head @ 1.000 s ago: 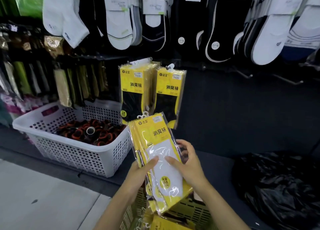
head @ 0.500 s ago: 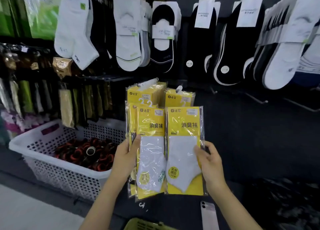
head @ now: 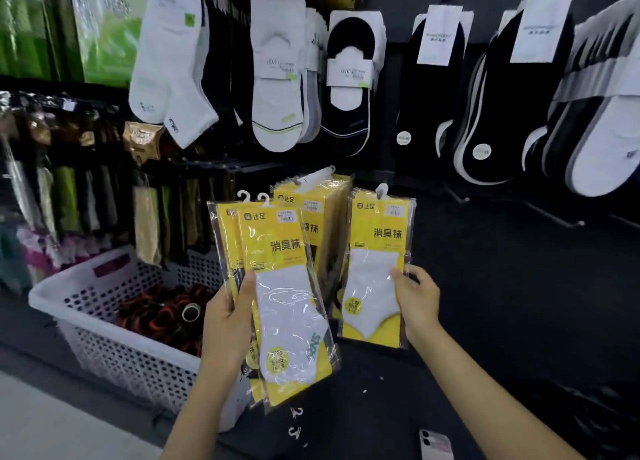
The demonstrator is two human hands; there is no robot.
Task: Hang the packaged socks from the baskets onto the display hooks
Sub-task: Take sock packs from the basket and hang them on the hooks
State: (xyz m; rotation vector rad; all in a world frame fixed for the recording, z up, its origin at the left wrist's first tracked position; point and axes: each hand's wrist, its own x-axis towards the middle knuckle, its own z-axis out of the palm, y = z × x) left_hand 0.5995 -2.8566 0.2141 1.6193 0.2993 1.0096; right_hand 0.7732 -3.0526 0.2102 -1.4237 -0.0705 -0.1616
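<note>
Since half a sec ago the single pack [head: 375, 279] in the right hand [head: 417, 302] has gone up and right, clear of the bundle of yellow sock packs [head: 287, 307] in the left hand [head: 227, 324]; the bundle now tilts.

L to R: a white perforated basket [head: 65, 288] of black-and-orange rolls [head: 162, 316] sits on the dark counter [head: 381, 407]. Left hand grips the bundle at its left edge, thumb across the front, fingers behind. Behind it a stack of same-brand packs [head: 320, 205] hangs on the wall. Right hand pinches the single pack by its right edge, upright, just right of that stack; can't tell if its white hanger is on a hook. Loose white hangers [head: 296, 421] and a phone [head: 434, 444] lie on the counter. Bare display hooks [head: 557, 215] jut out at far right. White and black socks [head: 277, 78] hang above.
</note>
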